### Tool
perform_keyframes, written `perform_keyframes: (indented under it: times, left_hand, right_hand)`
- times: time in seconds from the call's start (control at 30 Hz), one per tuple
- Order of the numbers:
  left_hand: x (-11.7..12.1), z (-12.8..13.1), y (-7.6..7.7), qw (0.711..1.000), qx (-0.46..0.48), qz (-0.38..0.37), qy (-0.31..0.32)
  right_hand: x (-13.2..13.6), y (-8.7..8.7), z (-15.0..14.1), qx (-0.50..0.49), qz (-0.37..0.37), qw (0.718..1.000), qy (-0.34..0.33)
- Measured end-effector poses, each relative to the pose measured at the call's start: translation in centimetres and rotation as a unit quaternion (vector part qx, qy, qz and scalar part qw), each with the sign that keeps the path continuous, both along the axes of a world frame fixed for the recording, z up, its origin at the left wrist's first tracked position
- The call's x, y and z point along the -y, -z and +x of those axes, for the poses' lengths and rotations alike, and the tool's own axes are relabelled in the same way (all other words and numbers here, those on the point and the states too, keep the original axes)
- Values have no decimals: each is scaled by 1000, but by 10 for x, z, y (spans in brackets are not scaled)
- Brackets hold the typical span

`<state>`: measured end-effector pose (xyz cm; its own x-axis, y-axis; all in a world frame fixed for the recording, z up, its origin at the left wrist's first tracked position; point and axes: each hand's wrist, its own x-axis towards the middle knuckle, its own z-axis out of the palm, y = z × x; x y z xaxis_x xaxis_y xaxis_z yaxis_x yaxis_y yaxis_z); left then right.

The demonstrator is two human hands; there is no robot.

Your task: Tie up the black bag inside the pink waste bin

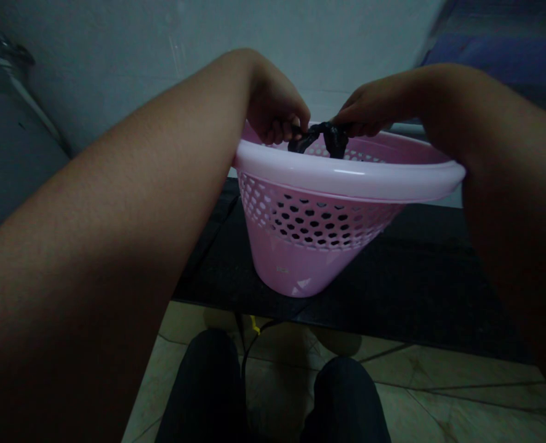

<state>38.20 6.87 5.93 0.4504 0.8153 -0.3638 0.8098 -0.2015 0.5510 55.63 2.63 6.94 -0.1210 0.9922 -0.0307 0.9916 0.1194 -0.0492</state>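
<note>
Left hand (275, 111) and right hand (369, 111) are both closed on a black knot (319, 138), pinching its ends. It runs sideways between them, equally near each, at the basket's (346, 172) far rim, upper middle of the frame.

Dim, bluish light; edges bowed outward.

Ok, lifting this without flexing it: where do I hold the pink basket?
Take the rolled rim of the pink plastic basket from the near side, hooking under its lip: it flares out past the tapering, holed wall. The far rim is occupied by the left hand, right hand and dark knot.
</note>
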Motion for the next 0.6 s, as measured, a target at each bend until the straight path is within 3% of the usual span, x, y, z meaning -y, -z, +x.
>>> perform_keyframes:
  times: [0.6]
  left_hand:
    - [3, -3, 0, 999, -14, 14, 30]
  right_hand:
    - [0, 1, 1, 4, 5, 1000, 2]
